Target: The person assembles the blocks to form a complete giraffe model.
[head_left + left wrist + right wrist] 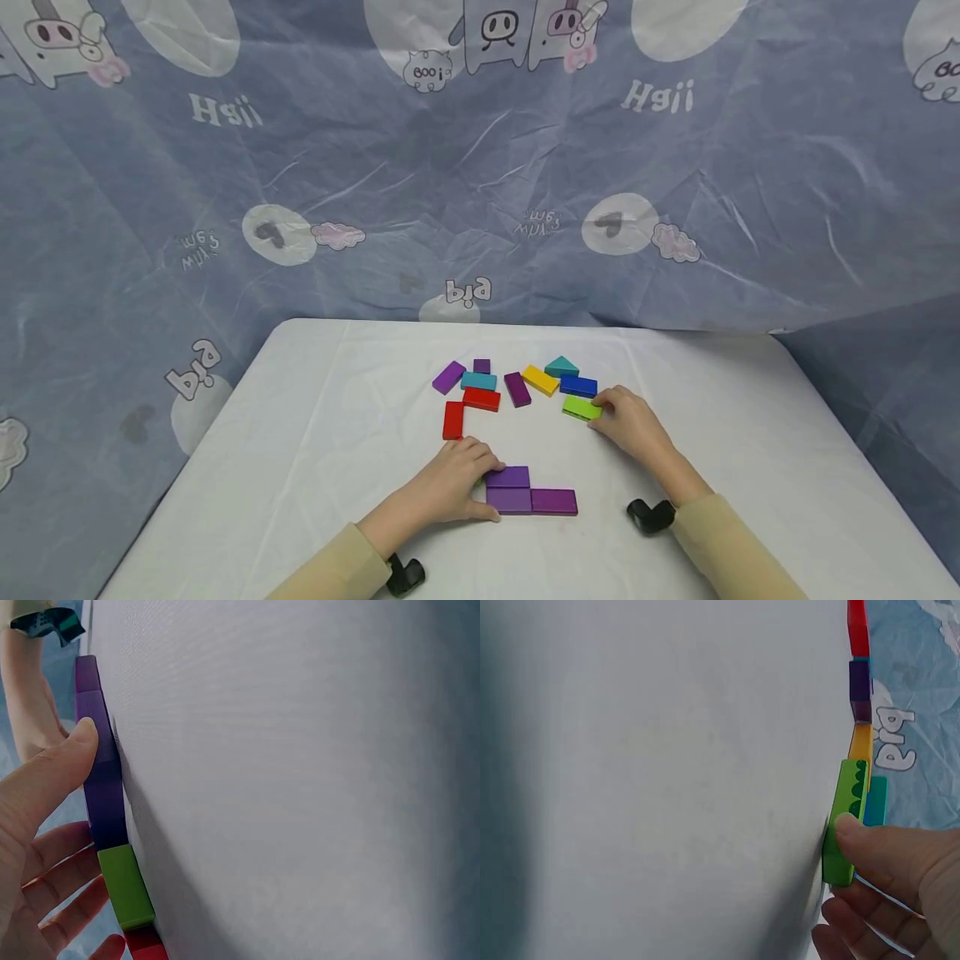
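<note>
Three flat purple blocks (554,502) lie together on the white table, two one behind the other and one to the right. My left hand (453,481) holds the left pair between its thumb, at the front, and its fingers, at the back. A green block (126,888) sits by those fingers in the left wrist view, mostly hidden in the head view. Farther back, my right hand (631,421) pinches a light green block (579,407) by its right end. Dark green scallops mark one side of this block (850,806) in the right wrist view.
Two red blocks (482,399) lie beyond my left hand. Behind are a teal rectangle (478,381), several more purple blocks (517,389), a yellow block (541,380), a blue block (578,386) and a teal triangle (562,367). A patterned curtain (480,183) hangs behind the table (360,383).
</note>
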A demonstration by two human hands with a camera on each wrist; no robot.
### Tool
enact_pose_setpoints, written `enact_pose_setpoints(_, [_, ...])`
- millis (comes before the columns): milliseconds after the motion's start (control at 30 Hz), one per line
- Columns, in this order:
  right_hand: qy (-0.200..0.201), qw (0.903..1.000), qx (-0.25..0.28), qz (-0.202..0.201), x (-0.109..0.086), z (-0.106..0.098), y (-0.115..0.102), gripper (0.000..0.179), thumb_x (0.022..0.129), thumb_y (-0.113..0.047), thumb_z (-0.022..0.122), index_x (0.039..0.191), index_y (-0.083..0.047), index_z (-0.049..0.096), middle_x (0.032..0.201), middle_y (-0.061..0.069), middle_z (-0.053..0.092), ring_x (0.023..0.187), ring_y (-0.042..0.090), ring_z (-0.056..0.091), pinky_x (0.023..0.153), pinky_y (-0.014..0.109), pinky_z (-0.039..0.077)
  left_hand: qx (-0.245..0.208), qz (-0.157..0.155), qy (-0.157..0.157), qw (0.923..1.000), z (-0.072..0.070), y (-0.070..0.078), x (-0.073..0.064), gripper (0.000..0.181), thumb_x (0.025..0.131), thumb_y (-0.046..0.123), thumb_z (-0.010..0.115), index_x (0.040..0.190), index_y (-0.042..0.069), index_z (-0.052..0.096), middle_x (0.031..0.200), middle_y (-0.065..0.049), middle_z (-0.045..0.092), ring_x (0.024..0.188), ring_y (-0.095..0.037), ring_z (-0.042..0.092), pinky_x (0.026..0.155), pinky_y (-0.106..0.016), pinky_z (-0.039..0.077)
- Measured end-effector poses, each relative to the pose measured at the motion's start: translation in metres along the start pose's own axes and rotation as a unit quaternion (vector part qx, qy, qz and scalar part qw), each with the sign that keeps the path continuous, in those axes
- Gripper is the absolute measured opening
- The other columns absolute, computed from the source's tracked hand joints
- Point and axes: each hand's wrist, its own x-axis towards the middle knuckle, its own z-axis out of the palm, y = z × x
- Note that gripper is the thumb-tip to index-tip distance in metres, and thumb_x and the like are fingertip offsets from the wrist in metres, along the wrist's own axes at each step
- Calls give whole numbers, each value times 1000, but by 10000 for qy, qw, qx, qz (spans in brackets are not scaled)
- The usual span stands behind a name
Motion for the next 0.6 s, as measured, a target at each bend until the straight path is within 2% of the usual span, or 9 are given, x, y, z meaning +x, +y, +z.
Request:
enact_pose_setpoints(233, [-414, 9979, 22, -505, -16, 4, -14, 31, 80, -14, 80, 110, -8, 72, 93, 1, 60, 85, 16, 53, 78, 35, 52, 1, -3, 2, 10000, 1, -2, 1, 58, 77, 52, 79, 123, 20, 66, 118, 7, 64, 117, -12, 51, 102, -34, 43])
enact_pose_setpoints(400, [-772, 9946, 110, -682, -30, 7, -28, 30, 80, -15, 81, 109, -12, 73, 91, -4, 59, 84, 12, 51, 76, 30, 51, 4, -15, -30, 10000, 1, -1, 1, 58, 76, 53, 80, 122, 20, 66, 118, 7, 64, 116, -12, 51, 102, -34, 43])
enact_pose_setpoints(600, [-971, 9921, 254, -756, -43, 8, -40, 27, 81, -18, 81, 107, -17, 74, 93, -9, 62, 86, 8, 52, 79, 28, 52, 9, -38, -48, 10000, 0, 1, 1, 58, 76, 52, 80, 122, 20, 66, 118, 7, 64, 117, -12, 51, 102, -35, 43])
